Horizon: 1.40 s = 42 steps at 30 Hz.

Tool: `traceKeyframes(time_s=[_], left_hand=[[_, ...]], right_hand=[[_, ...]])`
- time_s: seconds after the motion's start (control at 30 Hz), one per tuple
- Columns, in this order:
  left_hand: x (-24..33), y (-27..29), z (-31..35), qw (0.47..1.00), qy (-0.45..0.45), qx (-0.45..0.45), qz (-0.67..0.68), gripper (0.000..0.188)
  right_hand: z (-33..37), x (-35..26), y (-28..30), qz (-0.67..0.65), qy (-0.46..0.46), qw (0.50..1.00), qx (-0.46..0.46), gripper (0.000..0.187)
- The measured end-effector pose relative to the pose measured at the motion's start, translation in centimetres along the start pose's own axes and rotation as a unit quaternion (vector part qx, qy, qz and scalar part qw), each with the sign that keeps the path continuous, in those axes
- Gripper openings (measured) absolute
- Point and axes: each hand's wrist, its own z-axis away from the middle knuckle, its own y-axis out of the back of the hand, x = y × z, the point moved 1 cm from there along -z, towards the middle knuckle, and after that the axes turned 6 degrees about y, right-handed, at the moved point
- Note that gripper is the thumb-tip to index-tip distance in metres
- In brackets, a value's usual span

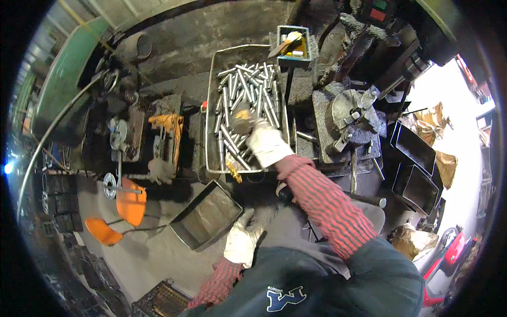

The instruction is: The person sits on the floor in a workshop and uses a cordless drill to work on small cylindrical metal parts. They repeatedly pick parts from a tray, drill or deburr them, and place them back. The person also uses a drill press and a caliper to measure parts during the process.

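My right hand, in a white work glove, reaches into a pale-rimmed tray heaped with short metal rods. A dark, blurred shape sits at its fingertips, over the rods; whether it is a held thing or the soiled glove fingers, I cannot tell. My left hand, also white-gloved, is low near my lap, beside the right corner of a dark rectangular metal bin. Its fingers look apart, and nothing shows in them.
Right of the tray, a round clamping fixture covered in metal shavings stands below a drill chuck. A small blue-rimmed box with a brush lies behind. An orange seat is at left; open metal boxes stand at right.
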Motion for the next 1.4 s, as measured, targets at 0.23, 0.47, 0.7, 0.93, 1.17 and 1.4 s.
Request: traceKeyframes(time_s=[0.23,0.47,0.7,0.93,1.17,1.4], left_hand=[[3.2,-1.2,-2.5,0.998,-0.047,0.03,-0.018,0.06],[5.9,-4.2,-3.9,0.991,-0.119,-0.062,0.0,0.064],[11.4,-2.4,-2.1,0.978,-0.205,-0.03,0.008,0.06],[15.7,-2.3,-5.2,0.915,-0.392,0.074,-0.063,0.045],[10.6,-10.7,-2.5,0.913,-0.108,-0.239,0.313,0.035],[22.0,-13.3,-7.4,0.884,-0.136,-0.275,0.353,0.061]], right_hand=[[-3.7,-1.7,-9.0,-0.036,-0.026,0.997,-0.063,0.028],[2.6,1.8,-7.8,-0.029,-0.113,0.957,-0.264,0.033],[-0.3,0.9,-2.1,-0.125,-0.085,0.929,-0.337,0.031],[11.5,-5.2,14.1,-0.164,-0.052,0.983,-0.07,0.026],[29.9,-2.7,23.5,-0.523,0.033,0.849,0.072,0.039],[44.5,-1.6,24.7,-0.712,-0.31,0.596,0.203,0.07]])
